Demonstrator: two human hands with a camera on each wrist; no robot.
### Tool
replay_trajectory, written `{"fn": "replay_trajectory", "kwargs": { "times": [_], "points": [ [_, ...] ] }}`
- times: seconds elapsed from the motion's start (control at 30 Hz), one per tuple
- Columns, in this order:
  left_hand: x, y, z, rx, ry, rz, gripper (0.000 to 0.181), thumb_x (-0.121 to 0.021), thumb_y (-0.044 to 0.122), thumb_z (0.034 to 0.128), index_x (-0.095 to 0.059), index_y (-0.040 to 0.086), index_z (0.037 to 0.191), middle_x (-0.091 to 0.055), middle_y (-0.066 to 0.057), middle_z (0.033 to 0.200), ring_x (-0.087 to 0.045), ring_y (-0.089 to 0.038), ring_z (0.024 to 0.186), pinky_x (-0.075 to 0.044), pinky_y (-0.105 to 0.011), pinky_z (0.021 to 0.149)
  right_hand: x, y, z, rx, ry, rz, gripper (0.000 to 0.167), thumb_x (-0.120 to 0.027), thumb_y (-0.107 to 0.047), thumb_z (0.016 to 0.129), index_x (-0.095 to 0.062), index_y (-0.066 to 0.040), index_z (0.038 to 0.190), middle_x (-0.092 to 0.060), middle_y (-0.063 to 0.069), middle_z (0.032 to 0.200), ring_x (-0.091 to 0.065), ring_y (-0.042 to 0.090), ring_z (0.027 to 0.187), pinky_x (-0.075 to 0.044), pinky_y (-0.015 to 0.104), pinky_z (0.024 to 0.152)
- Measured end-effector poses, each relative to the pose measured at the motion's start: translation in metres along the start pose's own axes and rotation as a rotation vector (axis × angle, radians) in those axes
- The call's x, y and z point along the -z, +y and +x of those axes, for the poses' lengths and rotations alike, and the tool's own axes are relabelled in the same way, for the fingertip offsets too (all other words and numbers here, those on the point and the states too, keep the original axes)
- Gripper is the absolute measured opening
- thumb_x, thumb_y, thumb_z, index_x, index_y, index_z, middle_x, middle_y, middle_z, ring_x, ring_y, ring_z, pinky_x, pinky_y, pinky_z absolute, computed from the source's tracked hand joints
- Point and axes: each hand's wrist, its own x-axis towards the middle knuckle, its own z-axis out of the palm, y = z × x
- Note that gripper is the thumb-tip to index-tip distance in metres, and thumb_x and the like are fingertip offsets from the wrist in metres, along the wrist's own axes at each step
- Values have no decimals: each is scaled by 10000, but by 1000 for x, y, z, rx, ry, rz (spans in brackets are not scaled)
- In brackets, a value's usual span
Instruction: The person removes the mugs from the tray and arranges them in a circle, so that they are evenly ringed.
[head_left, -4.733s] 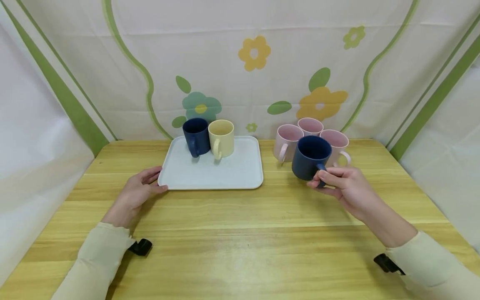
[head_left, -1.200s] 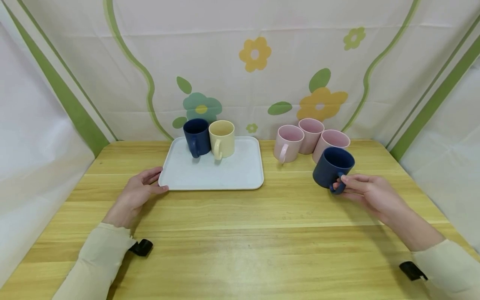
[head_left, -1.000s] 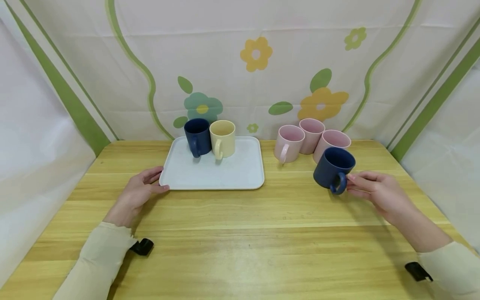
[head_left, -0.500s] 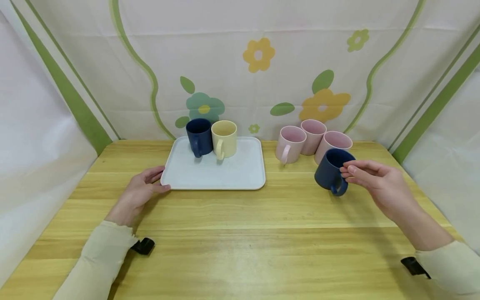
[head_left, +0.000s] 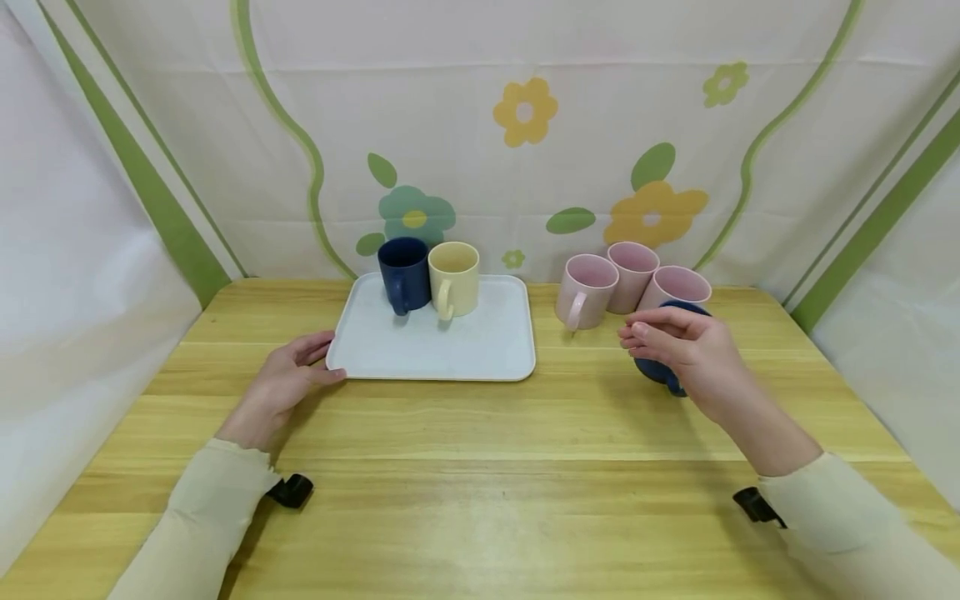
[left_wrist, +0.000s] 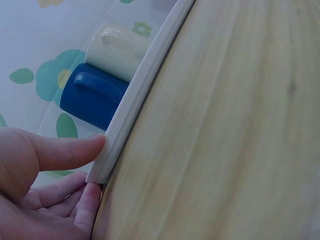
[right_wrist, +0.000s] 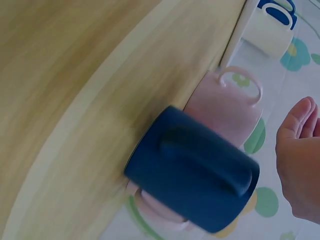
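At its near-left corner, the white tray [head_left: 442,358] is pinched between the thumb and fingers of my left hand [head_left: 281,383]; the left wrist view shows the thumb [left_wrist: 70,151] on the rim. On the tray stand a dark blue mug [head_left: 401,279] and a cream mug [head_left: 454,283], side by side. My right hand [head_left: 693,358] is in the air with loosely bent fingers, holding nothing. In the head view it covers much of a second dark blue mug [head_left: 652,372], which shows whole and upright on the table in the right wrist view, apart from the hand.
Three pink mugs stand behind the second blue mug: a left one [head_left: 587,292], a back one [head_left: 633,271] and a right one [head_left: 678,285]. The wooden table [head_left: 480,492] ends at a flower-printed cloth [head_left: 450,100], with cloth walls at both sides.
My right hand set the dark blue mug down in front of the right pink mug, released its handle, then rose and moved left over it. My left hand stays at the tray's corner.
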Motion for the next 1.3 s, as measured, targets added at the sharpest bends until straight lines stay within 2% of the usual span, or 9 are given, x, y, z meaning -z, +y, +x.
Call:
{"fn": "replay_trajectory", "kwargs": {
  "times": [0.13,0.27,0.47,0.8,0.97,1.1,1.3],
  "points": [
    [-1,1,0,-5,-1,2,845,-718,58,997,-239,59,1693,-272,-197,1748,-323,-363,1594,-453,-46,907,-16,3,9,-29,4,-23,129,-691,-75,1027,-748,-16,1126,-817,23,1033,-792,153,944,-642,270,871],
    [-2,1,1,-3,0,6,844,-721,66,998,-242,64,1693,-279,-192,1748,-330,-355,1592,-462,-67,940,-29,6,19,-57,-8,-18,195,-714,-108,1019,-727,16,1168,-813,36,1063,-790,163,976,-642,281,882],
    [-1,1,1,0,13,0,841,-722,60,995,-249,59,1691,-292,-191,1743,-330,-347,1588,-441,-47,910,-48,12,39,-82,-55,3,231,-692,-119,1035,-713,4,1229,-807,20,1119,-785,149,1020,-638,285,904],
    [0,2,0,10,10,-14,851,-723,55,995,-240,69,1695,-281,-186,1748,-332,-347,1590,-443,-34,884,-82,21,72,-114,-121,-50,311,-669,-124,1046,-665,31,1315,-790,11,1132,-765,164,1060,-628,338,967],
    [0,2,0,1,11,-21,848,-723,51,993,-244,64,1693,-279,-188,1748,-319,-351,1597,-446,-22,873,-96,23,84,-127,-128,-56,300,-678,-117,1037,-671,25,1302,-791,15,1106,-757,199,1079,-634,311,934],
    [1,-1,1,0,14,-19,847,-724,47,992,-247,59,1691,-277,-188,1749,-309,-350,1602,-454,-20,875,-105,26,92,-157,-139,-71,301,-681,-126,1036,-671,21,1299,-787,31,1126,-755,196,1077,-620,377,995],
    [0,-1,1,11,8,-11,849,-723,56,995,-241,64,1693,-286,-183,1747,-325,-334,1594,-471,-99,997,-110,31,105,-180,-147,-56,329,-673,-127,1039,-656,16,1335,-752,134,1253,-728,237,1153,-544,503,1119]
  ]
}}
